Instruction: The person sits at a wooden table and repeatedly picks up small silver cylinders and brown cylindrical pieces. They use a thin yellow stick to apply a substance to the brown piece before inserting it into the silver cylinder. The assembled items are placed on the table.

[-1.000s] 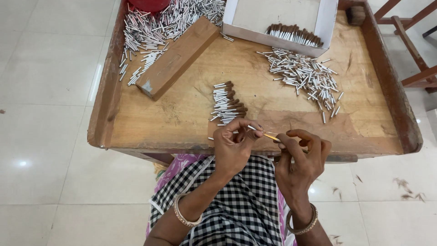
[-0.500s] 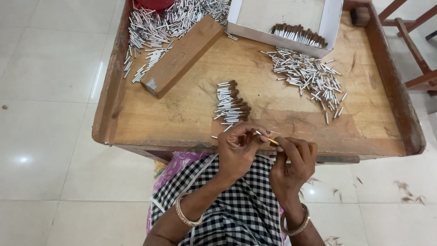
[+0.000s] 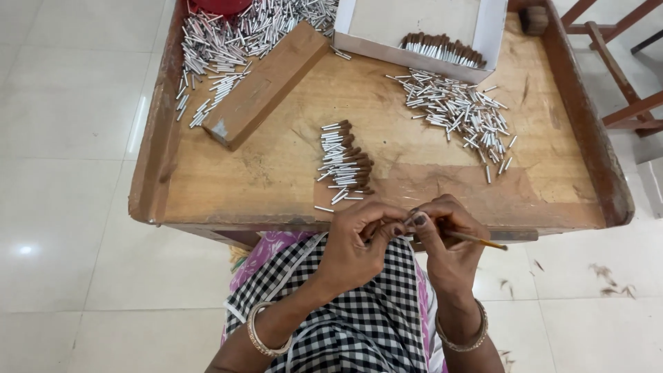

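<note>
Head view, looking straight down. Both hands meet at the near edge of the tabletop [image 3: 276, 173], above a checked apron.

Left hand [image 3: 359, 242]: fingers curled, tips pinched shut against the right hand's tips. Whatever small piece sits between them is hidden; it cannot be told from this view.

Right hand [image 3: 445, 242]: closed around a thin stick [image 3: 476, 240], pencil-like, yellowish shaft with a darker tip, which juts out to the person's right past the knuckles.

Handling judgement: the stick looks light, stiff and slender. It would likely snap if bent and roll if laid down loose. The best hold is a fingertip pinch near the working end, as here, with the shaft braced along the fingers.

Materials on the tabletop:
- Worn wood, raised rim on three sides, pale scuffed patches.
- Small stack of brown-tipped tubes [image 3: 345, 164] just beyond the hands, laid roughly parallel.
- Loose scatter of silvery tubes [image 3: 459, 114] to the right: short, smooth metal-looking cylinders, probably slippery and prone to rolling.
- Larger heap of similar tubes [image 3: 228, 41] at far left, behind a long wooden block [image 3: 266, 83] lying at a slant.
- White open box [image 3: 421, 27] at the far edge, holding a row of brown-tipped pieces [image 3: 442, 50].

Bangles on both wrists. Pale tiled floor [image 3: 62, 207] around.
</note>
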